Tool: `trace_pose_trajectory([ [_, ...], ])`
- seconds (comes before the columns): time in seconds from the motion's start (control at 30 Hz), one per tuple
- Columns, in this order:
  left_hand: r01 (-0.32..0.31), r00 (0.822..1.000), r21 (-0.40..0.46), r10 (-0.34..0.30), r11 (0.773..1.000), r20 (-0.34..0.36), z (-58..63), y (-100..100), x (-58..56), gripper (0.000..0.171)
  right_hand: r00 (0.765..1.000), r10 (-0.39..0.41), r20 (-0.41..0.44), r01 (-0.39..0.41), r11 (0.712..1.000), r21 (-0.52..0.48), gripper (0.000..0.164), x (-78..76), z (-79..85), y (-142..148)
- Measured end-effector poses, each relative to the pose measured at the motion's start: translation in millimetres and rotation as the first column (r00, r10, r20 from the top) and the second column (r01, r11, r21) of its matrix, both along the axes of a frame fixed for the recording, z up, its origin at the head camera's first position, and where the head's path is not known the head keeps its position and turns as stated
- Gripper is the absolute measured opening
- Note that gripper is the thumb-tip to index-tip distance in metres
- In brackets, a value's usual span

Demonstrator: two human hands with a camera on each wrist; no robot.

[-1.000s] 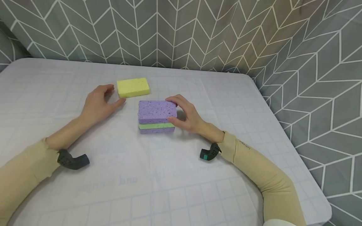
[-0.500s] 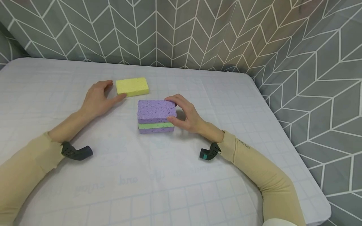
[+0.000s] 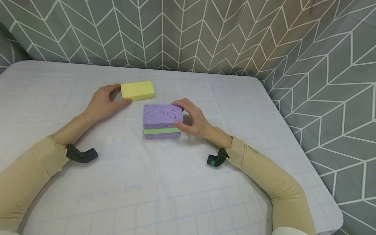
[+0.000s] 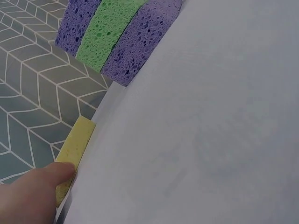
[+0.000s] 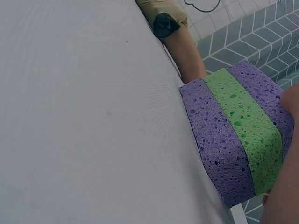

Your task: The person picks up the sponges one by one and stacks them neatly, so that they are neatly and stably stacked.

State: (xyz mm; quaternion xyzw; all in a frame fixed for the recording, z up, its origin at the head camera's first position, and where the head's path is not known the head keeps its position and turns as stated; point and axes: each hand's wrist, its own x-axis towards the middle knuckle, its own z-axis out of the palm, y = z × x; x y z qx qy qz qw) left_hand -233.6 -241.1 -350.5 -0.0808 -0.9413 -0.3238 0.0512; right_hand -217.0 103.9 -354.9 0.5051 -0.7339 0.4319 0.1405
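A yellow sponge lies flat on the white-covered table. My left hand pinches its left end, thumb along the near side and fingers at the far left corner. In the left wrist view the thumb presses the yellow sponge's side. Closer to me stands a stack of sponges: an upper purple sponge, a green sponge and a lower purple sponge. My right hand holds the upper purple sponge at its right end, thumb near and fingertips far. The fingers behind the stack are partly hidden.
A white cloth with faint grid lines and lettering covers the table. Behind and to the right hangs a grey curtain with a white chevron pattern. Dark cameras sit at the left wrist and right wrist.
My left hand has moved slightly right and its thumb and fingers have come onto the yellow sponge, where a gap showed before. The right hand and the stack have stayed put.
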Motion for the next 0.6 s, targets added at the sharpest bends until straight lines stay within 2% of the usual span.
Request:
trace_pose_trajectory([
  [0.27, 0.031, 1.000, 0.029, -0.031, 0.999, 0.002, -0.5, -1.7, -1.2, 0.078, 1.000, 0.003, -0.002, -0.003, 1.000, -0.008, 0.072, -0.6, -1.3, 0.4],
  [0.6, -0.019, 0.999, 0.051, 0.016, 0.999, 0.045, 1.5, -0.9, 2.0, 0.082, 1.000, 0.005, 0.002, -0.005, 1.000, -0.003, 0.072, -1.5, -0.7, 0.6],
])
